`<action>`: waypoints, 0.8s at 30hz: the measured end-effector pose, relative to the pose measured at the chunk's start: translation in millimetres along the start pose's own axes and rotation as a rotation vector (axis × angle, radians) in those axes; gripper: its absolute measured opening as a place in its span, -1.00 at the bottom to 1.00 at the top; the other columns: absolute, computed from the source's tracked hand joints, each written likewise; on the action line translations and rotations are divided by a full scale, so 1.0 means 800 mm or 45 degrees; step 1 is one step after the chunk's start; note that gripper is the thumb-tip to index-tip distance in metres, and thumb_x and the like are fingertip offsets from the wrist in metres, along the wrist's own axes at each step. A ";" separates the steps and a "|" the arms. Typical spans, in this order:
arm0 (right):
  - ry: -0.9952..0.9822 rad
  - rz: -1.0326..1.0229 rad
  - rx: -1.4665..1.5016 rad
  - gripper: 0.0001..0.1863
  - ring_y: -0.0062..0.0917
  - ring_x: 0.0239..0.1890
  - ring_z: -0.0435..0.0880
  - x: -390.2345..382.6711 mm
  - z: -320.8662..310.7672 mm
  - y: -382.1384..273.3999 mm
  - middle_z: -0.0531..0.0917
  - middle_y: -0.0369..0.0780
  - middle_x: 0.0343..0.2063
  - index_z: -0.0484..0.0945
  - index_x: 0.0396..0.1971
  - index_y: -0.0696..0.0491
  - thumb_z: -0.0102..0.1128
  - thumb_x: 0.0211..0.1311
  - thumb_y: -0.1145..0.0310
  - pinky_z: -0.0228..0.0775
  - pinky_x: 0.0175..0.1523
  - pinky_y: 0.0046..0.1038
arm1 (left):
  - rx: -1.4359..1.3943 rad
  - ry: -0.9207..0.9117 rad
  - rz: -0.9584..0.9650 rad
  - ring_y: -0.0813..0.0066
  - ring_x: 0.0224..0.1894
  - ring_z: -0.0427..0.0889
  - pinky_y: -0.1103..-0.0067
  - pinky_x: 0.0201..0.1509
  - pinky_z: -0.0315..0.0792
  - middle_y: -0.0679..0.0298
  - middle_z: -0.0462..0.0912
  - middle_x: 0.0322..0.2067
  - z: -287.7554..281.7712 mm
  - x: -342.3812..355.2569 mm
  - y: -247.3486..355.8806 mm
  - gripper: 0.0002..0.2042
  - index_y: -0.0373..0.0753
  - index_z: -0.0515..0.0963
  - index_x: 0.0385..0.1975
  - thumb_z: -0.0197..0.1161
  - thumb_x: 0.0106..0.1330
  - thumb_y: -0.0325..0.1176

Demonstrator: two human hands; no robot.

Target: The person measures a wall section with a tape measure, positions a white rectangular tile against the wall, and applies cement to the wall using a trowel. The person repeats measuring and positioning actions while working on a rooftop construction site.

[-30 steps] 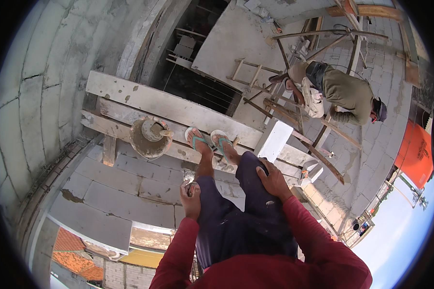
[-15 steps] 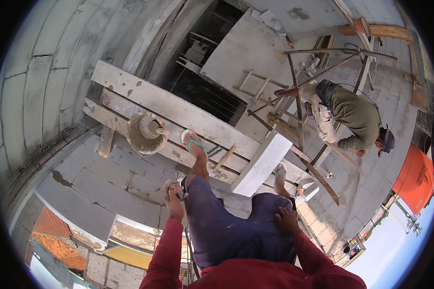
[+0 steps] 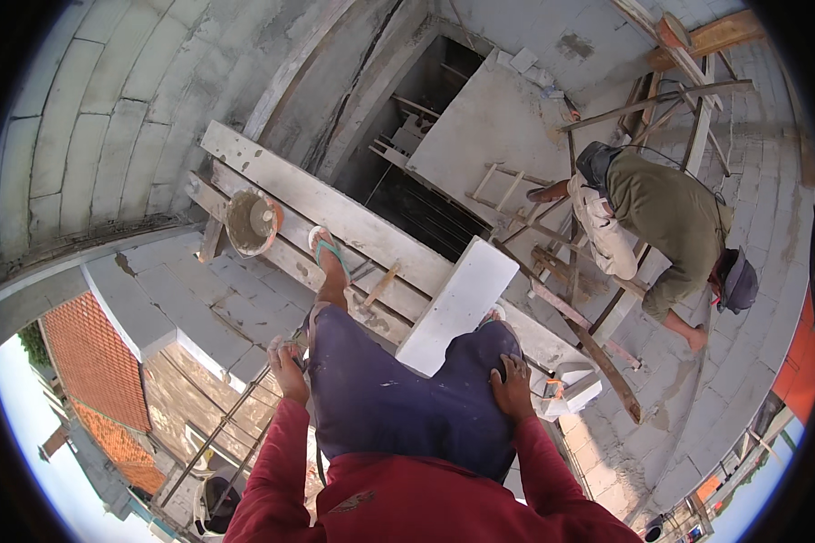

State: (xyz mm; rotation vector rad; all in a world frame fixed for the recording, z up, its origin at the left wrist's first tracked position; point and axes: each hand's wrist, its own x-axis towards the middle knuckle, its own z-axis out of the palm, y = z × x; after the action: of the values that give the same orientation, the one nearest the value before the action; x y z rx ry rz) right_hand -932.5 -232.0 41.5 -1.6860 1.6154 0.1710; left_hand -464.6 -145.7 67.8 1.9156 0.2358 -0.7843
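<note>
My left hand (image 3: 287, 369) is beside my left thigh, fingers curled and smudged grey around something small I cannot make out. My right hand (image 3: 512, 386) rests on my right thigh, its fingers laid out over the dark blue shorts (image 3: 398, 394) and holding nothing. Between my knees a long white block (image 3: 459, 303) lies across the planks, partly hidden by my right leg. To the left, a bucket (image 3: 254, 223) of grey mortar with a round pale thing inside stands on the boards. A short wooden stick (image 3: 382, 284) lies near my left sandal (image 3: 324, 242).
I stand on a scaffold of long planks (image 3: 335, 210) high above a dark opening (image 3: 426, 204). At the right, a person (image 3: 666, 213) in an olive top bends among wooden poles (image 3: 598, 362). A grey block wall (image 3: 91, 136) rises on the left; tiled roofs (image 3: 95, 362) lie below.
My view has tilted and shifted, so more rooftops show at lower left. My left hand stays beside my thigh and my right hand on it. The other person's lower arm now shows stretched out.
</note>
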 end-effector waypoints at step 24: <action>-0.666 -0.585 0.477 -0.64 -0.50 -0.12 0.66 -0.020 -0.168 -0.287 0.73 -0.13 -0.20 0.63 -0.09 0.20 0.22 0.38 0.18 0.47 0.06 -0.42 | 0.629 -0.945 0.789 0.01 0.12 0.59 0.27 0.22 0.46 -0.08 0.54 0.07 0.060 -0.307 0.125 -0.09 -0.21 0.14 0.41 0.55 0.12 -0.10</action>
State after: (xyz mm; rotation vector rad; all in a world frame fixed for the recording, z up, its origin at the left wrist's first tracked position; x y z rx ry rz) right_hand -784.2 -325.6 242.4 -1.5090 0.7950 0.0632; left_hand -625.1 -192.0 279.1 1.8225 -1.0362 -1.1070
